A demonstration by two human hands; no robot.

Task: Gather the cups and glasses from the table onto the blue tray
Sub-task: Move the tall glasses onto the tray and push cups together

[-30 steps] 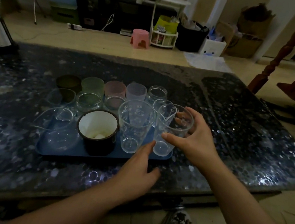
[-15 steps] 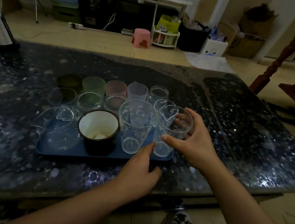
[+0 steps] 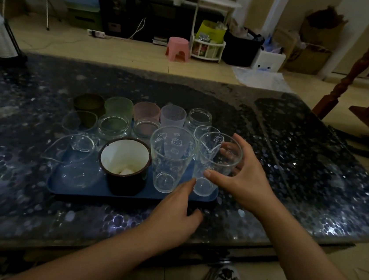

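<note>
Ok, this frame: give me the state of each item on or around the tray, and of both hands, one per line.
Blue tray: flat on the table, nearly full.
Enamel mug: upright on the tray, something pale inside.
Left printed tumbler: upright, empty, free.
Right printed tumbler: upright at the tray's right end, gripped.
Right hand: wrapped around that tumbler.
Left hand: on the table at the tray's near edge, holding nothing.
Pink stool: upright on the floor.
</note>
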